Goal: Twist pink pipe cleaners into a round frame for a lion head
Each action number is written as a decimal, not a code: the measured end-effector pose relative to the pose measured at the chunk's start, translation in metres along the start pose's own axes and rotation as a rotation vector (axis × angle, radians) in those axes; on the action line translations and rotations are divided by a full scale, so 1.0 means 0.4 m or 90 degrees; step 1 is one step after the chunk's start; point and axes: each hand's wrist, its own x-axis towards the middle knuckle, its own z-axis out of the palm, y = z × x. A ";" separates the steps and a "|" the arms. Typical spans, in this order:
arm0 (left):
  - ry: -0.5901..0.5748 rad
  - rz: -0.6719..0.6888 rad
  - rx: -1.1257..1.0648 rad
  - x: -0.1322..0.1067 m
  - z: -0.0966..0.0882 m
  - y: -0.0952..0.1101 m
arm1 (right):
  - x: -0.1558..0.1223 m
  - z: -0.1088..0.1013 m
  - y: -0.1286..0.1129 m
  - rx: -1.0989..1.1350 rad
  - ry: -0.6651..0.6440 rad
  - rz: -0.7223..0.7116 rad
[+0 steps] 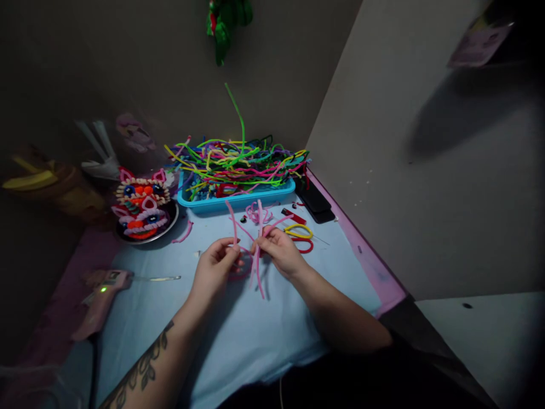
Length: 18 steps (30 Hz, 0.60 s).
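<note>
Several pink pipe cleaners [256, 267] cross one another between my hands, above the blue-covered table. My right hand [279, 250] is closed on them near their middle, and their ends stick out above and below the fingers. My left hand [219, 262] pinches a pink pipe cleaner [234, 224] that stands up past the thumb and curves below toward the others. Just beyond my hands lies a small tangle of pink pipe cleaners [259, 212]. Scissors [300, 231] with yellow and red handles rest beside my right hand, partly covered by it.
A blue tray [238, 203] heaped with coloured pipe cleaners stands at the back. On the left are a bowl [172, 220] with fuzzy animal-face figures and a pink glue gun [102, 298] with a green light. A black phone [317, 201] lies along the right wall.
</note>
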 end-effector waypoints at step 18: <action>-0.097 0.087 0.247 -0.011 -0.003 0.030 | -0.004 0.006 0.003 -0.087 -0.044 0.010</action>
